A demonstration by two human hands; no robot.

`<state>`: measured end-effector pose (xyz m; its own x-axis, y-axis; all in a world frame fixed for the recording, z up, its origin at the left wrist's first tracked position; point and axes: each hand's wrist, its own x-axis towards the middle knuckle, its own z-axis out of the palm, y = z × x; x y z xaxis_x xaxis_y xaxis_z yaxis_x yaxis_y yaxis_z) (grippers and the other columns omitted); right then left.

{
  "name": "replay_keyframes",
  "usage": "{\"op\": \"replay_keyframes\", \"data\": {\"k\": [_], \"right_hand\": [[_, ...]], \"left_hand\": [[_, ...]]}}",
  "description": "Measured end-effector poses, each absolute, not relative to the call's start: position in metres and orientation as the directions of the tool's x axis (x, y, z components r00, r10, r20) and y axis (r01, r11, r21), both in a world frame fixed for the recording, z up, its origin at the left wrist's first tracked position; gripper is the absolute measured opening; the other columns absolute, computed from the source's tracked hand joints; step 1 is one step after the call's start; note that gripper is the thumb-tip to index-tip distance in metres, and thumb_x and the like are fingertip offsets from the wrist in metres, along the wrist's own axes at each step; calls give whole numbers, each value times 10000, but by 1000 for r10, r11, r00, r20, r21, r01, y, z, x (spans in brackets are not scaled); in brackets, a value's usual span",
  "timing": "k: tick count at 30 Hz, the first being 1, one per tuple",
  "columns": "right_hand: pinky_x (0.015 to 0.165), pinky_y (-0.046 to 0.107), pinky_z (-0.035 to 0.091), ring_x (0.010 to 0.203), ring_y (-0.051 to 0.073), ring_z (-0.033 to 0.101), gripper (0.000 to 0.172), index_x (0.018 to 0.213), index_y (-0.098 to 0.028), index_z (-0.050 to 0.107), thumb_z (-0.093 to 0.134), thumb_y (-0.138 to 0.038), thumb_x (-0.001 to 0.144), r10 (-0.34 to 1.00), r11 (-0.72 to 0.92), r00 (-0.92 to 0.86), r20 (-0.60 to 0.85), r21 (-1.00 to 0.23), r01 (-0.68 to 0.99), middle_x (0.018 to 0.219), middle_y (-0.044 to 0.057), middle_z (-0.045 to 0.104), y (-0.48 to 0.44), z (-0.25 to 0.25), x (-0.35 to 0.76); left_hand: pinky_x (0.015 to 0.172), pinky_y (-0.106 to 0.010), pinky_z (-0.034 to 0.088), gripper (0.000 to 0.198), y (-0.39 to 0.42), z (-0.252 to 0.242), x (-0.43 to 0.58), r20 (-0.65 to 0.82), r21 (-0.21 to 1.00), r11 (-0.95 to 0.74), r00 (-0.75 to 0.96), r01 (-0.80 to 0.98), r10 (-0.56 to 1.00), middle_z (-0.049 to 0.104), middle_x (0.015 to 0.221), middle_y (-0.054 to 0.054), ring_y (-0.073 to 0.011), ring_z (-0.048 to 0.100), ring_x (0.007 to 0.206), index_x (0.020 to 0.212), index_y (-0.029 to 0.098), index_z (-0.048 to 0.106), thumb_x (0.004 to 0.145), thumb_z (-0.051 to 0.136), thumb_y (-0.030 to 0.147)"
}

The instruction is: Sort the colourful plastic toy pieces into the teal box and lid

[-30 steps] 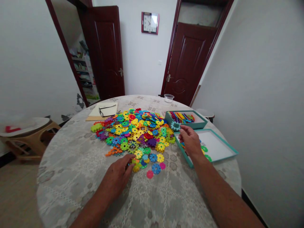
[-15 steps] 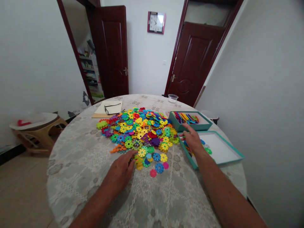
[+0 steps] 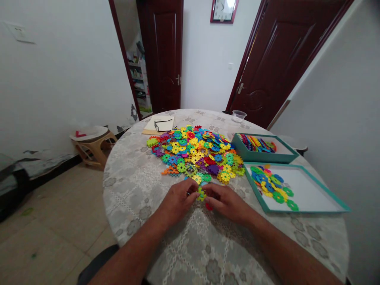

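Note:
My left hand (image 3: 179, 198) and my right hand (image 3: 224, 201) face each other just in front of a heap of colourful notched plastic discs (image 3: 196, 152). Between their fingertips are yellow-green notched discs (image 3: 202, 194), with the fingers of both hands curled in on them. A red disc (image 3: 209, 206) lies at my right thumb, partly covered. Just beyond the fingers is a yellow disc (image 3: 196, 179) at the near edge of the heap. My fingers hide some of the loose discs there.
On the right stand a teal box (image 3: 264, 156) with rows of stacked discs and a shallow teal-edged lid (image 3: 311, 190) holding loose discs (image 3: 271, 184). Glasses (image 3: 162, 126) rest on a notebook (image 3: 148, 130) at the back left. A clear plastic bowl (image 3: 239, 115) is at the far edge.
My right hand has moved from the lid to the front of the heap, beside my left hand. Both hands now meet over the discs. The view has turned left and tilted down.

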<state>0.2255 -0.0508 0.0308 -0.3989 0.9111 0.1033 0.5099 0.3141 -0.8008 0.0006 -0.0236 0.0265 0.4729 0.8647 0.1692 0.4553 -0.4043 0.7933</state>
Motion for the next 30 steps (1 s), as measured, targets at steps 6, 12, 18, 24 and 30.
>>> {"op": "replay_keyframes", "data": {"k": [6, 12, 18, 24, 30], "right_hand": [[662, 264, 424, 705, 157, 587, 158, 1049, -212, 663, 552, -246, 943, 950, 283, -275, 146, -775, 566, 775, -20, 652, -42, 17, 228], [634, 264, 394, 694, 152, 548, 110, 996, -215, 600, 532, -215, 909, 967, 239, -217, 137, -788, 568, 772, -30, 606, -39, 12, 240], [640, 273, 391, 695, 154, 537, 64, 960, -229, 578, 538, -228, 910, 974, 220, -167, 151, -792, 570, 773, -26, 594, -36, 10, 245], [652, 276, 410, 723, 161, 539, 102, 963, -227, 576, 533, -312, 927, 983, 178, -56, 174, -845, 505, 799, -14, 576, -29, 13, 251], [616, 258, 418, 687, 146, 524, 142, 996, -218, 585, 570, -322, 902, 989, 144, -38, 143, -878, 456, 775, -30, 543, -25, 21, 254]], "left_hand": [[936, -345, 517, 203, -1, 15, -6, 339, 648, -527, 410, 550, 846, 701, 1132, -82, -198, 662, 990, 1157, 202, 647, 986, 553, 260], [1110, -420, 471, 387, 22, 3, 0, 253, 408, -568, 509, 715, 823, 641, 1370, -110, -272, 574, 1291, 1332, 217, 603, 946, 607, 196], [1067, -390, 507, 375, 18, -10, 10, 205, 313, -550, 510, 774, 835, 674, 1303, -101, -259, 608, 1237, 1347, 226, 587, 972, 581, 219], [1108, -420, 493, 376, 20, -8, 4, 446, 354, -611, 447, 708, 775, 656, 1291, -142, -250, 612, 1232, 1341, 164, 556, 977, 463, 152], [1075, -417, 524, 384, 18, -5, -8, 482, 436, -584, 370, 685, 794, 658, 1231, -126, -237, 630, 1201, 1287, 164, 568, 958, 384, 90]]}}
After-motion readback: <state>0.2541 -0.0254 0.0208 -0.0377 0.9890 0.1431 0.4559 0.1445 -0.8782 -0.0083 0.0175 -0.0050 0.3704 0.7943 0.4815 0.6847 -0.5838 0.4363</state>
